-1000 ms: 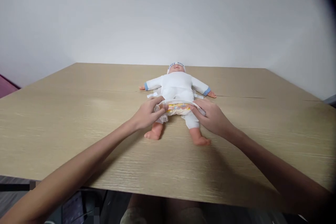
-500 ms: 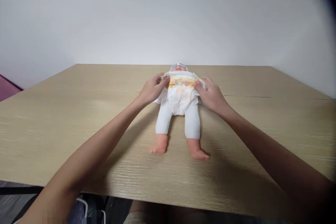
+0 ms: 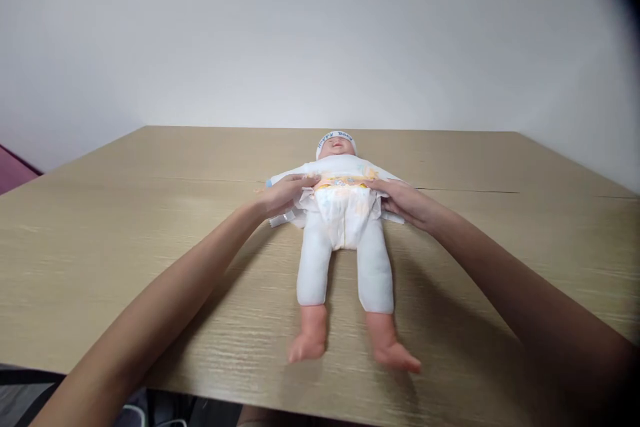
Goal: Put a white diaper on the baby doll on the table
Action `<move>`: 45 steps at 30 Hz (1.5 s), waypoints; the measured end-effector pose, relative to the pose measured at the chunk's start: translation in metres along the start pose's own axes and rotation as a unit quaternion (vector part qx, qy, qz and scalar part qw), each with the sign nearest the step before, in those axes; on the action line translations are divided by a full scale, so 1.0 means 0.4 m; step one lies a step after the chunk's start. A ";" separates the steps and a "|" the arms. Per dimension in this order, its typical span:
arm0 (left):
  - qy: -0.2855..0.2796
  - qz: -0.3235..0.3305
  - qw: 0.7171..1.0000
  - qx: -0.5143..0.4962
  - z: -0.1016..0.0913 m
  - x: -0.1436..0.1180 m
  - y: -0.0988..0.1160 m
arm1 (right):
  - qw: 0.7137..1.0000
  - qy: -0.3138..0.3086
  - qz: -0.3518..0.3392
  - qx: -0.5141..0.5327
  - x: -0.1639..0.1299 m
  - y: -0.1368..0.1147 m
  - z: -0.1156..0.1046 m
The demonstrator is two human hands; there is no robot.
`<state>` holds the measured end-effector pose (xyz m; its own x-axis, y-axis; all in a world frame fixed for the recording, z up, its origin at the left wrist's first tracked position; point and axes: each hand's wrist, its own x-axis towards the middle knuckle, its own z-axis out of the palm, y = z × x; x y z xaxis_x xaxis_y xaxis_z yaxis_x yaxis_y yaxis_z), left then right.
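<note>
Pale, smooth wall (image 3: 320,33) fills the upper half of the frame, and below it spreads a wood-grained table (image 3: 125,247) with a fine seam running across it. At the centre lies a doll (image 3: 375,267) on its back, head toward the wall, feet toward the bottom edge; the diaper (image 3: 345,210) covers its middle, just above the centre of the frame.

Left hand (image 3: 287,193) and right hand (image 3: 407,203) rest at the diaper's two upper corners, fingertips on its front panel; I cannot tell whether they pinch the edge or merely press on it.

Were one side pulled harder, the panel would probably sit askew. The side tabs (image 3: 283,218) stick out loose at left and right, so they could fold under or snag on a sleeve, and too sharp a tug might tear such thin sheeting (it looks papery and crinkled at the sides). With little to hold it, the doll might also slide on the smooth tabletop.

Its legs look like soft, rounded fabric tubes, ending in moulded, rubbery-looking feet (image 3: 310,337); a lettered band (image 3: 336,135) circles the head.
</note>
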<state>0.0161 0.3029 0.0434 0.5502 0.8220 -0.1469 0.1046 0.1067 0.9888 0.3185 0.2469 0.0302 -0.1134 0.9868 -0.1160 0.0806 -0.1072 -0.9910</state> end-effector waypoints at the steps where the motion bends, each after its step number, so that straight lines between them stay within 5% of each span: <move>1: 0.008 0.006 1.000 0.029 -0.007 -0.010 0.004 | 1.000 -0.008 0.011 0.011 -0.011 -0.002 -0.018; 4: 0.078 0.040 0.992 0.088 -0.034 -0.024 0.018 | 0.998 0.045 0.006 -0.031 -0.031 -0.002 -0.076; 6: 0.133 0.049 0.985 0.104 -0.045 -0.032 0.028 | 0.984 0.134 -0.032 -0.113 -0.046 0.006 -0.099; 10: 0.206 0.138 0.946 0.207 -0.003 -0.070 0.037 | 0.895 0.276 -0.216 -0.276 -0.100 0.028 -0.066; 12: 0.219 0.230 0.904 0.287 0.045 -0.098 0.028 | 0.857 0.236 -0.322 -0.327 -0.132 0.036 -0.022; 15: 0.133 0.325 0.857 0.377 0.112 -0.138 -0.003 | 0.847 0.118 -0.379 -0.353 -0.167 0.053 0.030; 20: 0.048 0.321 0.851 0.413 0.132 -0.170 -0.041 | 0.879 0.068 -0.346 -0.321 -0.196 0.118 -0.007; 27: 0.129 0.314 0.827 0.448 0.156 -0.128 0.029 | 0.880 0.162 -0.253 -0.368 -0.200 0.174 -0.108; 31: 0.150 0.315 0.810 0.472 0.232 -0.060 0.078 | 0.866 0.225 -0.206 -0.397 -0.175 0.187 -0.120; 35: 0.102 0.274 0.786 0.545 0.294 0.002 0.095 | 0.872 0.231 -0.152 -0.404 -0.159 0.201 -0.122; 39: 0.098 0.254 0.764 0.585 0.309 0.028 0.081 | 0.889 0.224 -0.094 -0.388 -0.153 0.202 -0.121; 45: 0.111 0.256 0.769 0.574 0.305 0.028 0.059 | 0.914 0.220 -0.042 -0.339 -0.152 0.188 -0.117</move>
<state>0.1260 0.2465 0.0619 0.6211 0.6803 0.3892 0.6547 -0.7233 0.2195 0.3778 0.1845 -0.0340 0.2490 0.9576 0.1446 0.7014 -0.0753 -0.7088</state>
